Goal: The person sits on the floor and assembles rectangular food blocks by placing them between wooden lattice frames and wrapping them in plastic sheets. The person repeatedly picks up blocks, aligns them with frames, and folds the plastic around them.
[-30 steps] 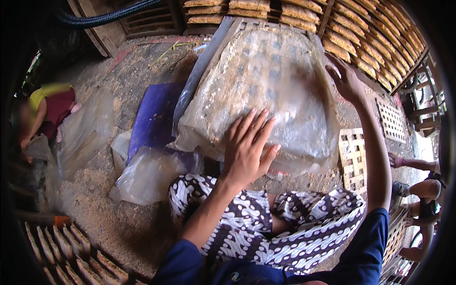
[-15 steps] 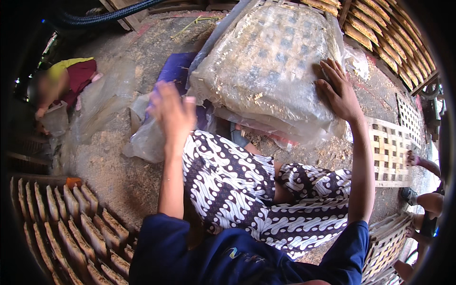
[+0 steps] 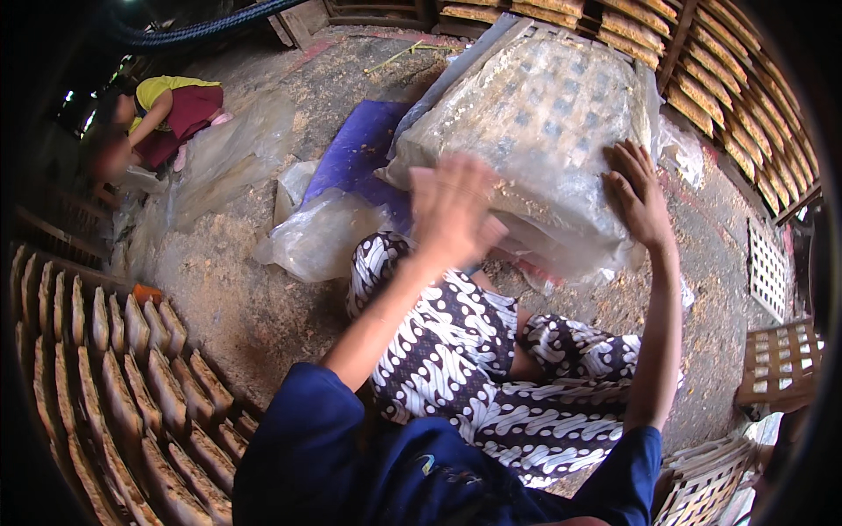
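Where the sawdust-strewn dirt floor [image 3: 237,307] spreads out, racks of pale slabs [image 3: 114,368] stand near left and wooden slat trays [image 3: 702,53] line the far right. A plastic-wrapped gridded tray [image 3: 535,131] lies tilted at centre, over a purple sheet [image 3: 355,158]. The right hand [image 3: 640,197] rests on its right edge, fingers spread flat; the left hand [image 3: 452,210] hovers blurred before its near edge, fingers open and empty.

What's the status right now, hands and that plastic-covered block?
Left hand raised, blurred, open, holding nothing. Right hand flat on plastic-covered block, right edge. Loose clear plastic sheet and purple sheet beside block, left.
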{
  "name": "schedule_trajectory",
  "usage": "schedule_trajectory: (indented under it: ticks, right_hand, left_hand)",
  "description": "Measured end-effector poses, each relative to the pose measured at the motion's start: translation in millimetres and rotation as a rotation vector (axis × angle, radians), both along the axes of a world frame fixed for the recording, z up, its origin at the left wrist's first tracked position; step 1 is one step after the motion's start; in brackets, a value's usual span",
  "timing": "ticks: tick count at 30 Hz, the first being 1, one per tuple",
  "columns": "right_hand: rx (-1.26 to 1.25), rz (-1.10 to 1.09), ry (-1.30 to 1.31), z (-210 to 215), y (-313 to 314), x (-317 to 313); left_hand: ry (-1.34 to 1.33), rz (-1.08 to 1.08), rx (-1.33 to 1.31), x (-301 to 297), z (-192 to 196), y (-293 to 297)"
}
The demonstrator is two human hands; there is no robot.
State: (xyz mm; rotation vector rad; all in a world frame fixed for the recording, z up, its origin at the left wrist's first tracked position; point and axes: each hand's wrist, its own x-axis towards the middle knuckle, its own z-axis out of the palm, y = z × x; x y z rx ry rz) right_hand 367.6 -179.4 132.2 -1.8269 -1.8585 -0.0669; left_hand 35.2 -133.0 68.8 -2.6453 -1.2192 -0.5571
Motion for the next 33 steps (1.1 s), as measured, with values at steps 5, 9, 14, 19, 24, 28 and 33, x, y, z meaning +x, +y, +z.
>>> schedule_trajectory:
  ticks: [5,9,14,19,24,28,33]
  right_hand:
    - [0.010,0.001,0.054,-2,7,-14]
    - [0.021,-0.035,0.068,1,-3,-8]
    - [0.026,-0.023,0.070,3,-3,-13]
    - [0.020,-0.047,0.098,8,-7,-20]
    - [0.022,-0.055,0.032,-5,3,-13]
    - [0.013,-0.029,0.041,-1,-4,-8]
    - [0.007,-0.048,0.078,6,-11,-19]
  left_hand:
    - [-0.607,0.816,0.069,-134,15,63]
    - [-0.643,0.097,0.134,-83,45,52]
    - [-0.078,-0.632,-0.024,-23,69,45]
    - [0.120,0.094,-0.040,-79,74,166]
    - [-0.262,-0.013,0.066,-90,104,212]
    - [0.027,-0.601,-0.225,0,92,161]
    - [0.311,-0.122,-0.150,-1,100,201]
